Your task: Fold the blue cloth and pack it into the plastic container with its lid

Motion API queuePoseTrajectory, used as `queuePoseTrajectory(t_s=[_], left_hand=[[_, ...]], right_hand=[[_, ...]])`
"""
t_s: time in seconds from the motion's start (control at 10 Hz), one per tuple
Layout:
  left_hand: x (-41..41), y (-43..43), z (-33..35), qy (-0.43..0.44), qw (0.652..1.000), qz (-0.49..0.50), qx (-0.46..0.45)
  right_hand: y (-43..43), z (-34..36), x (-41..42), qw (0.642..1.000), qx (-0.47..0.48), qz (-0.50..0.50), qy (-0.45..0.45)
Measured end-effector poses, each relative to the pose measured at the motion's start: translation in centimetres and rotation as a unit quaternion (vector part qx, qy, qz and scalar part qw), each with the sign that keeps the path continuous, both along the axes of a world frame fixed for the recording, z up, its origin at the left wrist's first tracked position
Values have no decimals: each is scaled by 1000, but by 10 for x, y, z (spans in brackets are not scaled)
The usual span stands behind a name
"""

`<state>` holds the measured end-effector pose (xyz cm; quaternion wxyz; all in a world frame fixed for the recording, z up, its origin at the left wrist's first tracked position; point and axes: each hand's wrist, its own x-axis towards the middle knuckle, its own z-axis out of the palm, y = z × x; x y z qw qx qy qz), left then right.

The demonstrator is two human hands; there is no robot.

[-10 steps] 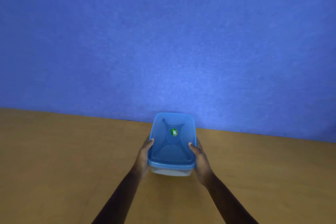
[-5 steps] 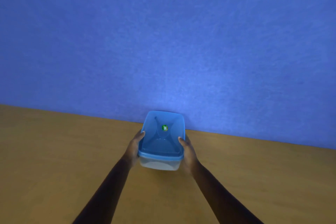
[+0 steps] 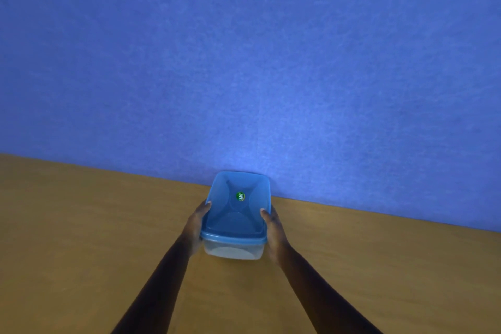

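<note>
A clear plastic container [image 3: 233, 250] sits on the wooden table [image 3: 81, 238], close to the wall. Its translucent blue lid [image 3: 238, 214] lies on top and carries a small green sticker [image 3: 240, 196]. My left hand [image 3: 195, 228] grips the container's left side, thumb on the lid's edge. My right hand [image 3: 274, 230] grips the right side the same way. I cannot make out the blue cloth; the inside of the container is blurred behind the lid.
A blue wall [image 3: 244, 62] rises straight behind the table's far edge, right behind the container. Bare brown tabletop stretches to the left and right of my arms.
The container and both hands sit a little further from me and slightly left compared with a second ago; the grip is the same.
</note>
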<state>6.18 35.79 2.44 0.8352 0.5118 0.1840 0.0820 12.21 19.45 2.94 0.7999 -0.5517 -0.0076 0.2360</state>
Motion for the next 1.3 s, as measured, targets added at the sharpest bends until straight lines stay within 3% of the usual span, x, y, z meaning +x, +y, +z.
queuePoseTrajectory(t_s=[0.6, 0.7, 0.8, 0.9, 1.0, 1.1, 1.3], left_hand=[[12, 14, -13, 12, 1000, 4, 23], [13, 13, -11, 39, 997, 38, 57], [11, 10, -8, 68, 978, 106, 166], [7, 7, -3, 139, 902, 138, 383], [6, 3, 4, 199, 791, 136, 563], [8, -10, 13, 200, 677, 134, 695], [20, -69, 39, 95, 589, 116, 794]], right_hand=[[11, -16, 8, 999, -36, -4, -33], [9, -15, 8, 998, -36, 20, -48], [6, -9, 9, 996, -62, 32, -55], [3, -3, 6, 990, -110, 44, -80], [-6, -7, 1, 976, -181, 33, -114], [-32, -20, 1, 957, -271, -10, -103], [-100, -22, 6, 867, -461, -13, -190]])
